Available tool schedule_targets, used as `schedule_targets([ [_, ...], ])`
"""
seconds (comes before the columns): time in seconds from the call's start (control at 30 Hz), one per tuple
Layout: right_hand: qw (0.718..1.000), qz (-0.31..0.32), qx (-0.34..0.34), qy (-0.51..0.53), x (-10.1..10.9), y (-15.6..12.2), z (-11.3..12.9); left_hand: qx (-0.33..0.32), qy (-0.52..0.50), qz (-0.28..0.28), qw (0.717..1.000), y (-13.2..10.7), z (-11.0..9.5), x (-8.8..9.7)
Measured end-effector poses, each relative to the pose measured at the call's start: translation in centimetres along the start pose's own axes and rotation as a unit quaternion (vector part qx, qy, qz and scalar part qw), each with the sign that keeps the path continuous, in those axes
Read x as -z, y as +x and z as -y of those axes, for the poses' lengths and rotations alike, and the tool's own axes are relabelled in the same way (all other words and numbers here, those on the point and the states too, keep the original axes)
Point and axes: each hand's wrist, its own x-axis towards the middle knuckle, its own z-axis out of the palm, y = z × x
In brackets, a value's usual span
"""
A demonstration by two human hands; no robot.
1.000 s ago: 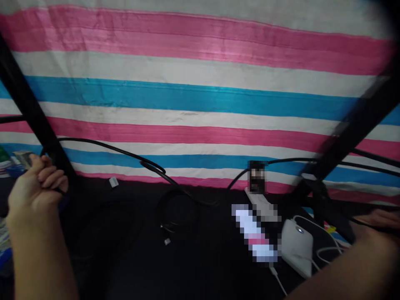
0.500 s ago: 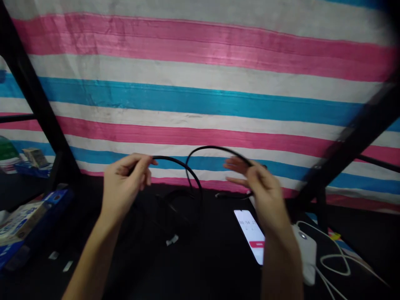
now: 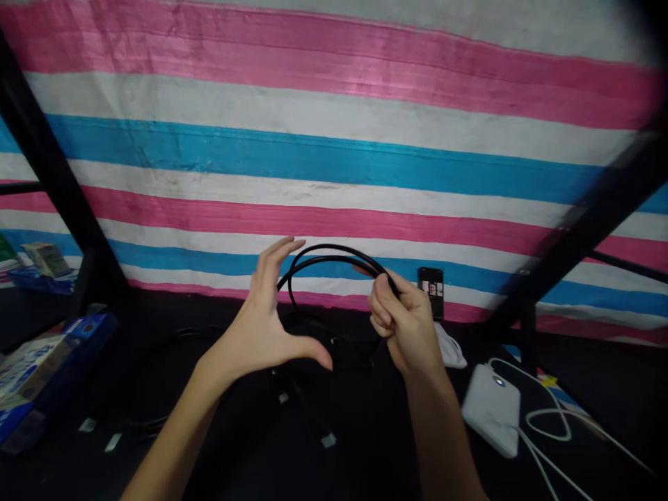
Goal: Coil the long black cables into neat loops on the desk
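My right hand [image 3: 406, 325] is closed around a black cable [image 3: 326, 259] that arches in a double loop above the dark table top. My left hand [image 3: 266, 327] is spread open just left of the loop, its fingertips near or touching the cable. More of the black cable lies coiled on the table under both hands, with small white connectors [image 3: 328, 440] on the surface in front.
A white power adapter [image 3: 493, 410] with white cords [image 3: 553, 424] lies at the right. A small black device [image 3: 431, 289] leans against the striped pink, blue and white cloth. Black frame bars [image 3: 49, 181] cross left and right. Blue boxes [image 3: 36, 369] sit at the left.
The hands have come closer together. The cable is now gathered into a tighter double loop in my right hand. My left hand has opened and let go. The phone is no longer visible.
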Motion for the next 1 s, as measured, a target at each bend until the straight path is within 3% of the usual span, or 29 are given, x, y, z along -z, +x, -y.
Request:
schedule_targets([
  [0.07, 0.999, -0.006, -0.001, 0.039, 0.3, 0.1, 0.2, -0.021, 0.046, 0.051, 0.997, -0.2, 0.9, -0.8],
  [0.13, 0.998, 0.014, -0.007, 0.054, 0.6, 0.0, 0.5, -0.039, 0.098, 0.024, 0.994, -0.4, 2.0, -1.8],
  [0.2, 0.997, 0.056, -0.02, 0.048, 1.0, -0.1, 0.6, -0.042, 0.101, -0.04, 0.993, -0.3, 3.1, -2.7],
  [0.3, 0.988, 0.145, -0.041, 0.018, 1.6, 0.1, 0.1, -0.001, 0.041, -0.105, 0.994, 0.0, 4.0, -2.9],
  [0.4, 0.982, 0.184, -0.041, -0.015, 1.7, 0.9, -1.1, 0.085, -0.022, -0.05, 0.995, 0.4, 4.2, -2.2],
  [0.5, 0.99, 0.12, -0.007, -0.076, 1.0, 1.5, -2.1, 0.18, -0.057, -0.017, 0.982, 0.6, 4.1, -1.5],
  [0.6, 0.992, 0.066, -0.004, -0.11, -0.4, 1.3, -2.4, 0.223, -0.016, -0.044, 0.974, 0.5, 3.6, -1.1],
  [0.77, 0.989, 0.049, -0.027, -0.137, -1.3, 0.6, -2.5, 0.279, 0.049, -0.099, 0.954, 0.1, 1.7, -0.7],
  [0.9, 0.99, 0.071, -0.094, -0.077, -0.3, 1.3, -3.0, 0.314, -0.052, -0.112, 0.941, 0.1, 0.7, -0.6],
  [1.0, 0.993, 0.048, -0.108, -0.026, 0.3, 1.8, -3.0, 0.358, -0.104, -0.082, 0.924, 0.2, 1.1, -0.8],
])
